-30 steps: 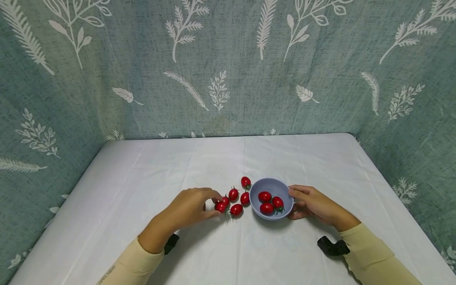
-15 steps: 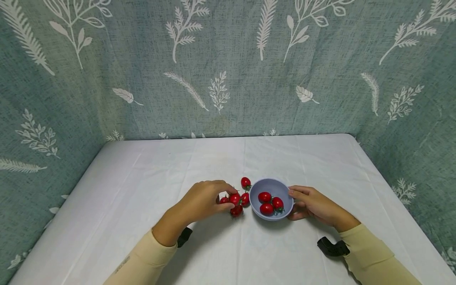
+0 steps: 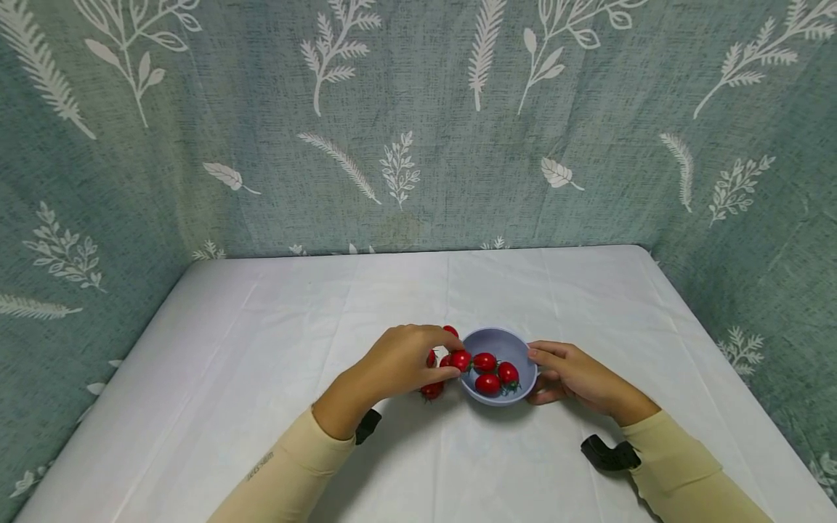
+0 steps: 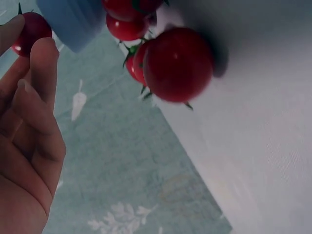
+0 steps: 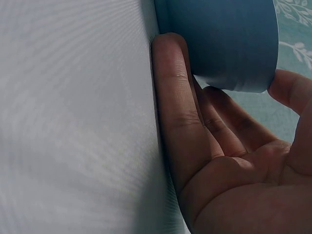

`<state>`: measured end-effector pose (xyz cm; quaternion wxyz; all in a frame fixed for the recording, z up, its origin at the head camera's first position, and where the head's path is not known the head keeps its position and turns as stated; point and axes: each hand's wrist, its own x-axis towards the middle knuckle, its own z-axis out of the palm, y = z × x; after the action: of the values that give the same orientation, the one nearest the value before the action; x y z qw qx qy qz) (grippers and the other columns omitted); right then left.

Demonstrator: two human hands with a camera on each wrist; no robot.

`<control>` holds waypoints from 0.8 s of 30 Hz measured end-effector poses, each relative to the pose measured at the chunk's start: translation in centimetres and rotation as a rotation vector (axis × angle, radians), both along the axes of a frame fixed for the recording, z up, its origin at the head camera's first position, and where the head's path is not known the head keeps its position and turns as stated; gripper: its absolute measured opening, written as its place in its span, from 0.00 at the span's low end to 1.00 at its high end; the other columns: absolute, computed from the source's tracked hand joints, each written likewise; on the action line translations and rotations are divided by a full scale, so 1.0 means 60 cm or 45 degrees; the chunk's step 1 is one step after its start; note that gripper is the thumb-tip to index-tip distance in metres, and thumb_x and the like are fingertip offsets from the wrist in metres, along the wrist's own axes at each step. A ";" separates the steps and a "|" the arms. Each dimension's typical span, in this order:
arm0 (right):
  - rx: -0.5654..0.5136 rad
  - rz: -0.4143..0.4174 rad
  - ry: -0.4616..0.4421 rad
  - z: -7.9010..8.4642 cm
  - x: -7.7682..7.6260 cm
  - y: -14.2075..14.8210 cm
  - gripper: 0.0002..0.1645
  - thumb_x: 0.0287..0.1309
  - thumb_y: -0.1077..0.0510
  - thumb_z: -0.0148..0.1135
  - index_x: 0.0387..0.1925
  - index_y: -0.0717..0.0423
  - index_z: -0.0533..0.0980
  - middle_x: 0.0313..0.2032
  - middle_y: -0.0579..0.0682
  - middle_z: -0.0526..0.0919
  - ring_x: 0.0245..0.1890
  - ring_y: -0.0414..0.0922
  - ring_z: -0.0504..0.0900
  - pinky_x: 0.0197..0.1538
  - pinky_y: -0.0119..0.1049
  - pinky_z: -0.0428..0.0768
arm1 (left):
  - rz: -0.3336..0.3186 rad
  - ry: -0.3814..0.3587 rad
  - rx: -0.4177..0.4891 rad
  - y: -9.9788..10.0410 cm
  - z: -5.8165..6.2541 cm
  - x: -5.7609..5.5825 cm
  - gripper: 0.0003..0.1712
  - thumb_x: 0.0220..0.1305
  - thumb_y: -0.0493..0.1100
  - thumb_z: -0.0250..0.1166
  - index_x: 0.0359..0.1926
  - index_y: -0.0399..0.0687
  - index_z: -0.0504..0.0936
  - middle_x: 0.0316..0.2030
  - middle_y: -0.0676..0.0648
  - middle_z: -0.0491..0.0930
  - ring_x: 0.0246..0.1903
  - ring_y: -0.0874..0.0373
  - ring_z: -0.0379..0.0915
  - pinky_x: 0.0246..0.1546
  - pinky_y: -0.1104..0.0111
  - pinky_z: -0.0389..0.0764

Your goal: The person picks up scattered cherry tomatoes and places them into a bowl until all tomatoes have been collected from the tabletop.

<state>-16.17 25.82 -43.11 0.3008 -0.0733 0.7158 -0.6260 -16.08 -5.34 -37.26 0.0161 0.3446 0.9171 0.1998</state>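
Observation:
In the head view my left hand (image 3: pixel 412 359) pinches a red cherry tomato (image 3: pixel 461 360) between thumb and fingertips, right at the left rim of a blue-grey bowl (image 3: pixel 500 340). The left wrist view shows the pinched tomato with its green stem beside the bowl's wall (image 4: pixel 73 19). Three tomatoes (image 3: pixel 487 383) lie inside the bowl. My right hand (image 3: pixel 575 374) holds the bowl's right side. In the right wrist view one digit (image 5: pixel 290 90) touches the rim while other fingers (image 5: pixel 175 87) lie low against the bowl (image 5: pixel 229 44), close to the tabletop.
Several loose tomatoes (image 3: pixel 431 391) lie left of the bowl, partly hidden by my left hand; a large one (image 4: pixel 178 66) is near the left wrist camera. White cloth (image 3: pixel 261 363) covers the table. Green leaf-patterned fabric (image 3: pixel 445 181) hangs behind and at both sides.
My left hand has carried a tomato rightward from the left of the loose group to the bowl's rim. My right hand and the bowl have stayed in place.

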 end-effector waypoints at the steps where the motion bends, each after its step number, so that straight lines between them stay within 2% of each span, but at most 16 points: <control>1: -0.001 0.000 0.000 0.000 0.000 0.000 0.41 0.75 0.47 0.50 0.73 0.73 0.53 0.55 0.59 0.80 0.40 0.45 0.88 0.45 0.43 0.86 | -0.004 -0.007 0.001 0.003 0.000 -0.001 0.17 0.60 0.52 0.73 0.50 0.59 0.87 0.42 0.61 0.86 0.29 0.66 0.75 0.34 0.73 0.75; 4: -0.002 0.000 -0.001 0.002 0.001 -0.001 0.41 0.75 0.47 0.50 0.73 0.73 0.53 0.56 0.60 0.80 0.40 0.45 0.88 0.45 0.43 0.86 | -0.013 -0.027 0.018 0.013 -0.001 -0.002 0.16 0.61 0.50 0.72 0.50 0.59 0.87 0.44 0.60 0.86 0.33 0.67 0.78 0.39 0.71 0.78; 9: -0.001 -0.002 -0.005 0.004 0.002 -0.002 0.41 0.75 0.47 0.50 0.73 0.73 0.52 0.58 0.62 0.78 0.41 0.45 0.88 0.45 0.42 0.86 | -0.033 -0.019 0.027 0.025 -0.008 -0.004 0.17 0.61 0.51 0.72 0.51 0.56 0.87 0.45 0.58 0.87 0.46 0.63 0.82 0.48 0.66 0.81; 19: -0.003 0.004 -0.009 0.004 0.001 -0.004 0.41 0.76 0.47 0.49 0.73 0.73 0.51 0.58 0.61 0.78 0.40 0.44 0.88 0.45 0.42 0.86 | -0.034 -0.029 -0.041 0.044 -0.015 -0.015 0.19 0.60 0.55 0.73 0.51 0.58 0.87 0.47 0.59 0.87 0.48 0.65 0.81 0.49 0.66 0.81; 24: -0.015 0.011 -0.004 0.002 0.001 -0.003 0.42 0.76 0.47 0.49 0.73 0.74 0.51 0.58 0.61 0.78 0.41 0.44 0.87 0.45 0.42 0.86 | -0.044 -0.056 -0.075 0.051 -0.015 -0.021 0.18 0.60 0.56 0.72 0.50 0.61 0.87 0.43 0.61 0.87 0.42 0.67 0.79 0.43 0.68 0.79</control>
<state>-16.09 25.65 -42.99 0.3043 -0.0773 0.7113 -0.6288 -17.35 -2.26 -38.17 0.0500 0.3554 0.9159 0.1798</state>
